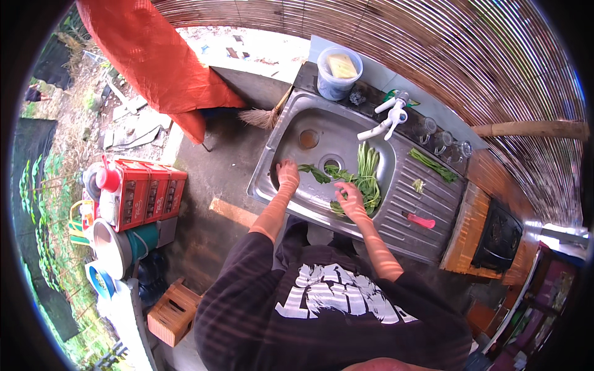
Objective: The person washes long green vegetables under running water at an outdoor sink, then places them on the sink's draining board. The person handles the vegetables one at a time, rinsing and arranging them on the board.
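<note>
My left hand [287, 174] reaches into the left part of the steel sink basin [297, 117], its fingers loosely spread beside a leafy sprig [317, 174] lying near the drain [332, 163]. My right hand [351, 200] is over the basin's right side, fingers apart and at the leaves of a bunch of leafy greens [369, 170]. The bunch's pale green stems point away from me, against the basin's right wall. Nothing shows gripped in either hand, though the leaves partly hide the right fingertips. A small round brownish patch [309, 139] sits at the basin's far left.
On the ribbed drainboard [402, 234] lie cut stems [433, 164], a small pale scrap [419, 185] and a pink-handled knife [419, 219]. Behind stand a white faucet [392, 115], glass mugs [442, 141] and a plastic tub [338, 74]. Red crates [145, 193] stand left; a black stove [500, 235] is right.
</note>
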`<state>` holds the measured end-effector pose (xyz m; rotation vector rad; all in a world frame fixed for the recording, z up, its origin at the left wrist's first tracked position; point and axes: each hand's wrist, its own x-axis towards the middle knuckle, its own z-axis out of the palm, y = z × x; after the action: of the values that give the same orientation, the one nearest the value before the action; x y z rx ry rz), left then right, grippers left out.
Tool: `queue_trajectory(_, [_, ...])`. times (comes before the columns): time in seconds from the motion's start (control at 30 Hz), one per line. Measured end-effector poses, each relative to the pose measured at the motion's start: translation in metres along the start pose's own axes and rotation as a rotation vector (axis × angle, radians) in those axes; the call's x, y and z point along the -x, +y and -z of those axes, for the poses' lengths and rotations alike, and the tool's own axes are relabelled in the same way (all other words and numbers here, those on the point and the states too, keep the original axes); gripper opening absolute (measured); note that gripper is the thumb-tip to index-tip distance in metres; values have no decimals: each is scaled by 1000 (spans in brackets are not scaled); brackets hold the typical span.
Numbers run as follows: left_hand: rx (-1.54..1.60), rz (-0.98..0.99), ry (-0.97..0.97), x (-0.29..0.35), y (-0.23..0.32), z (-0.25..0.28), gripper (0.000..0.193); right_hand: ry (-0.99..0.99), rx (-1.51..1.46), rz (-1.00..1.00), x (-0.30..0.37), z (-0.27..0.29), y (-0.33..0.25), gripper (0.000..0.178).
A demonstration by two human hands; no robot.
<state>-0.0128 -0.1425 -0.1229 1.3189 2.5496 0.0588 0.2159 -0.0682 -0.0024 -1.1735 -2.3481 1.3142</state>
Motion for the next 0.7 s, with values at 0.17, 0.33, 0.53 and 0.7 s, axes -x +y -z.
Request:
queue_trajectory(0.17, [541,-123,204,27,13,105,19,96,21,17,-16,2,-61,28])
queue_trajectory(0.33, [1011,-203,54,43,22,209,24,263,108,227,-43,22,-122,49])
queue_trajectory(0.53, [1110,-403,98,37,34,266,26,483,74,340,-42,66,-198,50])
queue_trajectory(0.7, [1381,-441,-18,32,51,287,28,441,320,452,-34,93,-207,20])
